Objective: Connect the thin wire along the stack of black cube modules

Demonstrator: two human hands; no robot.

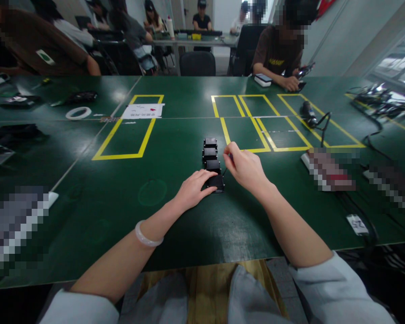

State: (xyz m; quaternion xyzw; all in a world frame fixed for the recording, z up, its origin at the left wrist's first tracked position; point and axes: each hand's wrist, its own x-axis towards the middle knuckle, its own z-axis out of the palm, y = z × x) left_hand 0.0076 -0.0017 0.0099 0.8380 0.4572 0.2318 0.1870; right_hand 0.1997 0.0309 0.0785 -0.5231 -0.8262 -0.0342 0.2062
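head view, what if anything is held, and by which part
The left hand holds the nearest black block by its near and far sides. The right hand seems to pinch a thin dark piece by its upper end, mostly hidden.

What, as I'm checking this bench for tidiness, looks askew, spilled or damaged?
A faint, pale, round mark on the glossy green tabletop, left of the bare left hand, breaks the plain surface; I can't tell whether it's a stain. At far right, a heap of black cables looks jumbled.
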